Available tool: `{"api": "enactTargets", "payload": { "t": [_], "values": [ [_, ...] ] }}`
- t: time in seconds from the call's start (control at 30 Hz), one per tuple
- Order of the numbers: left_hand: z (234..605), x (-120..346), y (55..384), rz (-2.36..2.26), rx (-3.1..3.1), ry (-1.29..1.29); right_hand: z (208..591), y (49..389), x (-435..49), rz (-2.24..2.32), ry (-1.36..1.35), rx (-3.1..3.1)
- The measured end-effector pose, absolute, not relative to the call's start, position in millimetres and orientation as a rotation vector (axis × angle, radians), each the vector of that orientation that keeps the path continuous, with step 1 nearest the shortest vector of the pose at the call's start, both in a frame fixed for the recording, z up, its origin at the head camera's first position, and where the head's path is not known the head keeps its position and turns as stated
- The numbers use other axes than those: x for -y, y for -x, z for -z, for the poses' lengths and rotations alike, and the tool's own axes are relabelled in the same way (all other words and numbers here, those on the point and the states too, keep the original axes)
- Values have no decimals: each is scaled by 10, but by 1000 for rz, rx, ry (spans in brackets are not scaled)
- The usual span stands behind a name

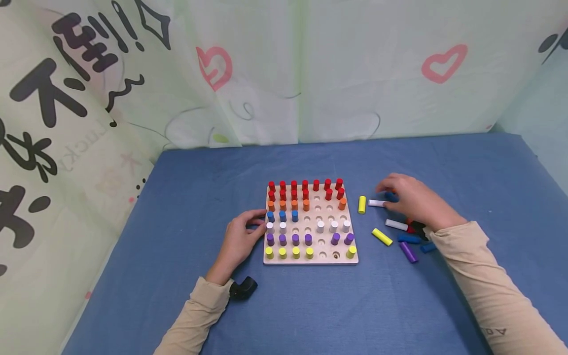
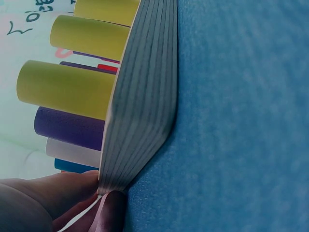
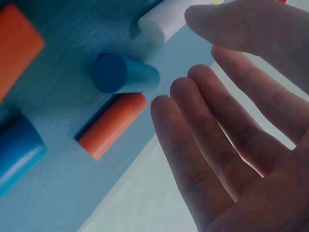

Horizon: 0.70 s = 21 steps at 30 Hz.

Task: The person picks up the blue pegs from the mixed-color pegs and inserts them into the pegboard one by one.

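A wooden pegboard [image 1: 310, 262] holds rows of coloured pegs, with several bare holes toward its middle and right. At its left edge, my left hand [image 1: 239, 239] touches the wood with thumb and fingers. The left wrist view shows those fingertips against the board's layered side [image 2: 145, 96], beside yellow and purple pegs. Over loose pegs right of the board hovers my right hand [image 1: 410, 199], fingers spread and holding nothing. Near its fingertips in the right wrist view lie a blue peg [image 3: 128, 73], an orange peg [image 3: 113, 125] and a white peg [image 3: 166, 21].
More loose pegs lie right of the board: a yellow peg [image 1: 362, 204], another yellow peg [image 1: 382, 236], a white peg [image 1: 396, 225] and a purple peg [image 1: 408, 252]. A blue cloth [image 1: 213, 177] covers the table. A printed curtain [image 1: 337, 74] hangs behind.
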State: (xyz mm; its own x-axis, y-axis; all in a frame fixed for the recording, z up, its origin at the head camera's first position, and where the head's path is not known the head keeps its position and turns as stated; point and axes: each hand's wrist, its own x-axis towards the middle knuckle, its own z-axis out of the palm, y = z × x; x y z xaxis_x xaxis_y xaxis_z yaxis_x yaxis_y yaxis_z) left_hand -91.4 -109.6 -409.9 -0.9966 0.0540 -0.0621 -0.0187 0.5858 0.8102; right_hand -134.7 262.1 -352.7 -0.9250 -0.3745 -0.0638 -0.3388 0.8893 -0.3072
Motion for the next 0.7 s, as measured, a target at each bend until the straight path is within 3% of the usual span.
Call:
{"api": "enactTargets", "payload": {
  "t": [0.7],
  "values": [
    [4097,1097,913,-1402,-2725,-31,3572,1370,-2734,434,522,-2910]
  ]
}}
